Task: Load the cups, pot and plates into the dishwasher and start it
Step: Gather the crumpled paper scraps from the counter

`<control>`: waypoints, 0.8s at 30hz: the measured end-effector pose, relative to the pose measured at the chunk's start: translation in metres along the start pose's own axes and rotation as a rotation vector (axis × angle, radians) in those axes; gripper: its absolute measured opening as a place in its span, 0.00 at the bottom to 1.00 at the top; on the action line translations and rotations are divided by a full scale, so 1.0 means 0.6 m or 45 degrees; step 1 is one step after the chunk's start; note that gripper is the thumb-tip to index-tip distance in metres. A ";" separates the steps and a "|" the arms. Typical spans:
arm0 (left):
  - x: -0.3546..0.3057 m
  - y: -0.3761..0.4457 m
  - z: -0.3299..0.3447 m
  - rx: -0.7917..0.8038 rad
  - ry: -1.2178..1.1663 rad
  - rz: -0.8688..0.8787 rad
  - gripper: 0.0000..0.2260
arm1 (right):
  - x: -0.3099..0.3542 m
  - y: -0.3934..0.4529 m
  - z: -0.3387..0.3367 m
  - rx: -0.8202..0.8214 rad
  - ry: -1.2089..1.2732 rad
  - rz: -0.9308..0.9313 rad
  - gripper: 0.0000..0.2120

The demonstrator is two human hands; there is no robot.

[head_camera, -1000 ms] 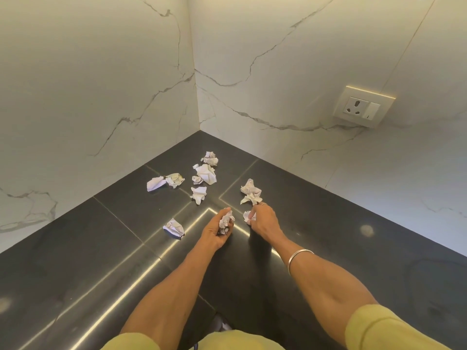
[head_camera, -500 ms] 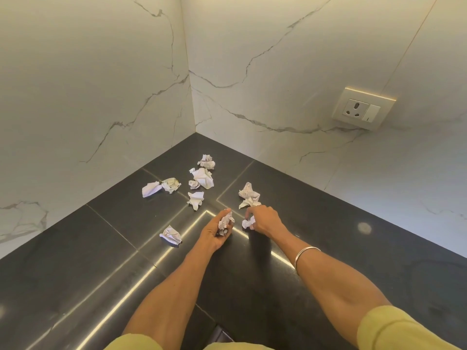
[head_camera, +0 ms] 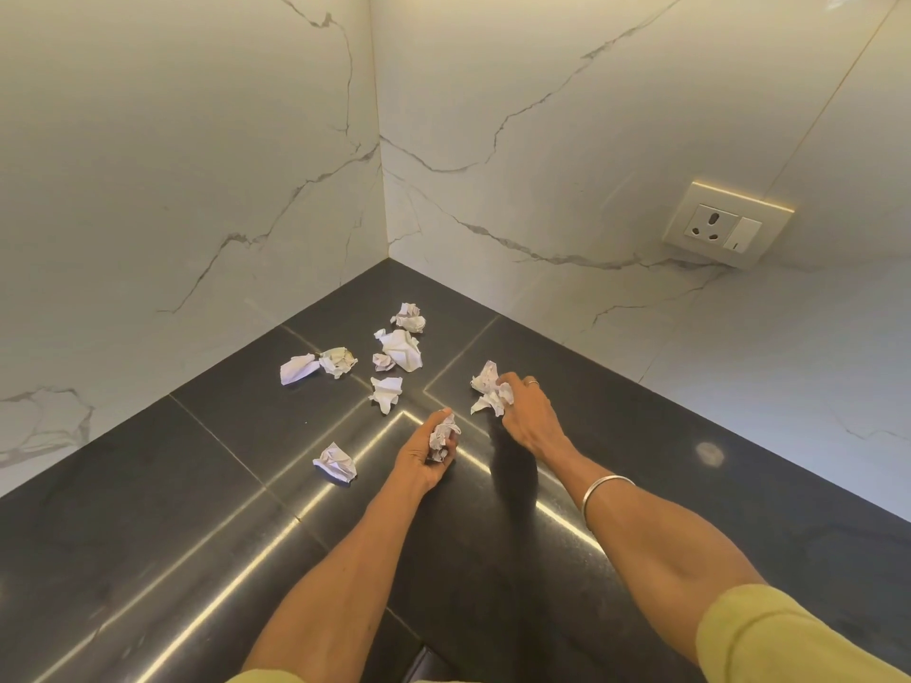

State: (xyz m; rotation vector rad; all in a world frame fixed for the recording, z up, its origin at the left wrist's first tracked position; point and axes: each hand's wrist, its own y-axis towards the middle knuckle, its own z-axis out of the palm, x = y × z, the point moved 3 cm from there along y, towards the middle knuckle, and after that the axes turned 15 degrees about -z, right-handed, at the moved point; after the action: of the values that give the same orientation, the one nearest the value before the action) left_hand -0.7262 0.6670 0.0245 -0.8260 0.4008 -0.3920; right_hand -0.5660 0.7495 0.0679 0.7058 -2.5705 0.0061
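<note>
On the counter (head_camera: pixel 148 510), both hands clutch crumpled paper: left hand (head_camera: pixel 425 451), right hand (head_camera: pixel 527 411).

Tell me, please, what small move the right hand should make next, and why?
Probably close the right hand on the crumpled paper under its fingers and lift it: the left hand already holds a wad, and more scraps litter the counter.
</note>
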 end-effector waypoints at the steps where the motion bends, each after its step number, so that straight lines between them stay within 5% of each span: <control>1: 0.001 -0.001 0.000 0.000 0.012 0.000 0.11 | 0.006 0.004 0.007 0.033 -0.019 -0.002 0.18; 10: 0.003 -0.009 -0.006 0.010 0.056 0.001 0.12 | 0.011 0.004 0.061 0.205 -0.083 0.197 0.26; 19: 0.005 -0.011 -0.009 0.005 0.065 0.008 0.15 | -0.013 -0.027 0.035 0.060 0.133 0.281 0.11; 24: 0.020 -0.020 -0.016 -0.030 0.121 0.038 0.11 | -0.009 -0.044 0.021 -0.063 0.347 0.331 0.16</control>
State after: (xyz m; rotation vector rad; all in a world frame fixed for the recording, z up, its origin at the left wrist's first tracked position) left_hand -0.7230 0.6479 0.0253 -0.8255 0.5063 -0.4001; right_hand -0.5546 0.7275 0.0511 0.3231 -2.3709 0.1140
